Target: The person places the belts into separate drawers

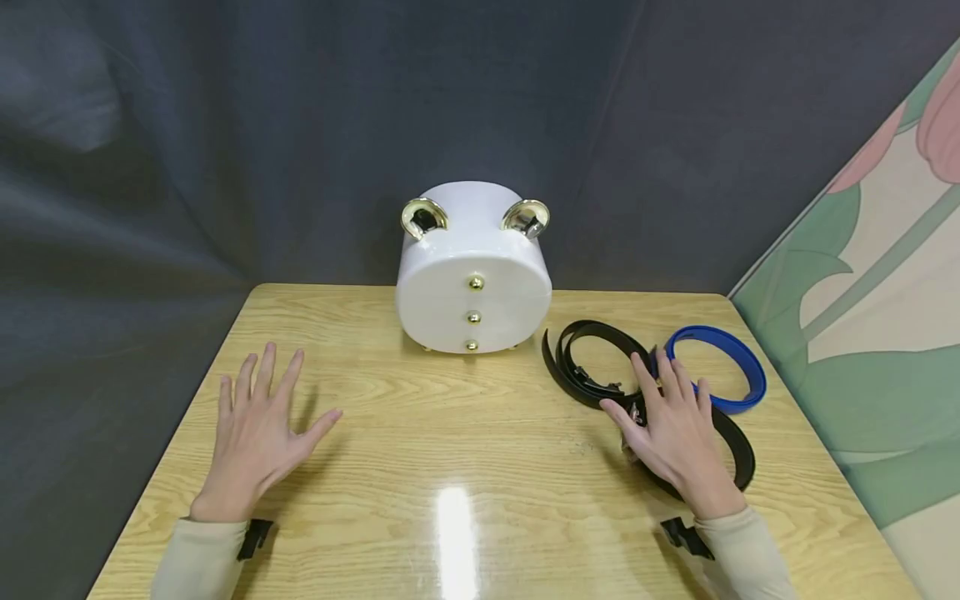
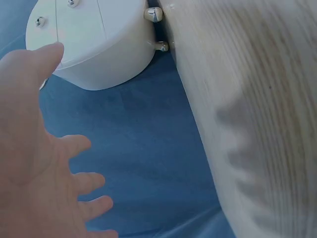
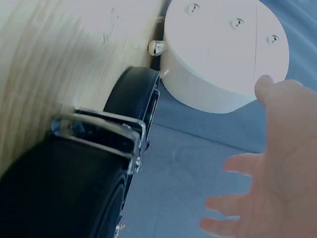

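Note:
Fingers spread, my left hand (image 1: 258, 437) hovers above the left side of the table, holding nothing. My right hand (image 1: 678, 433) is also spread, above the coiled belts on the right, with a gap between palm and belts in the right wrist view. Two black belts lie coiled there: one farther back (image 1: 558, 367), one nearer (image 1: 742, 454) and partly hidden by the hand. Its metal buckle (image 3: 99, 131) shows large in the right wrist view. A blue belt (image 1: 753, 371) is coiled at the far right. At the back middle stands a white oval drawer box (image 1: 472, 242) with gold knobs and two gold ear-like pieces.
The wooden table (image 1: 420, 442) reaches back to a dark cloth (image 1: 315, 142) hanging behind it. A floral panel (image 1: 885, 333) borders the right side. The box stands on small gold feet near the rear edge.

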A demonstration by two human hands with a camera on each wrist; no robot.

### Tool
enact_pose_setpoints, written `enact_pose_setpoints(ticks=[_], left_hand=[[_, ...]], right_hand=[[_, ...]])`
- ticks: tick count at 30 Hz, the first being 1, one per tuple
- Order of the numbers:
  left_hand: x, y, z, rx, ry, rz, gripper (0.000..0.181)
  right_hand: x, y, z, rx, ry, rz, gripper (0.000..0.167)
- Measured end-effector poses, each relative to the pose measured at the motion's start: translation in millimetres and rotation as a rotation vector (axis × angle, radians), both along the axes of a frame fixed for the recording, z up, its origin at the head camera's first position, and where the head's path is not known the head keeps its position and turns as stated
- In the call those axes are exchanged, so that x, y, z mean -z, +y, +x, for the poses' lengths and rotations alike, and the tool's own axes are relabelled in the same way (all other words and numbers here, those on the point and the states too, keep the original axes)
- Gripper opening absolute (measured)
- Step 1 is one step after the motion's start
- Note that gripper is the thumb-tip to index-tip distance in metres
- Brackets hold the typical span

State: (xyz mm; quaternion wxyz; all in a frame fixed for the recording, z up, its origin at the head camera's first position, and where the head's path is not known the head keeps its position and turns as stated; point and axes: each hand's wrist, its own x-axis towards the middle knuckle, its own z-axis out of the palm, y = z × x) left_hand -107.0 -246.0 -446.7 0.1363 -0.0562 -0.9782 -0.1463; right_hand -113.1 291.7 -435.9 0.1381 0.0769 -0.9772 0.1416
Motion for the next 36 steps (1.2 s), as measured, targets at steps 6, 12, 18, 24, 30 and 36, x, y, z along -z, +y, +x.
enact_pose_setpoints(ticks=[6,12,18,24,30,36], left_hand=[[3.0,-0.8,-1.9,0.018,0.002,0.037,0.1],[5.8,1.0,-2.1,0.017,0.054,0.081,0.09],[7.5,7.8,-5.4,0.02,0.097,0.15,0.075],[7.9,14.2,-7.2,0.021,0.086,0.212,0.07],[5.8,15.7,-10.9,0.025,0.094,0.25,0.069],[3.4,17.7,-14.8,0.038,0.107,0.277,0.067]], right_hand=[[1.5,-7,-5.2,-0.034,0.054,-0.024,0.083],[-1.7,-18,-13.8,-0.099,0.147,-0.131,0.073],[-3.3,-30,-20.7,-0.131,0.215,-0.19,0.062],[-1.1,-40,-23.9,-0.149,0.267,-0.228,0.056],[-2.2,-47,-28.5,-0.171,0.307,-0.264,0.049],[-5.1,-54,-32.9,-0.197,0.301,-0.283,0.045]])
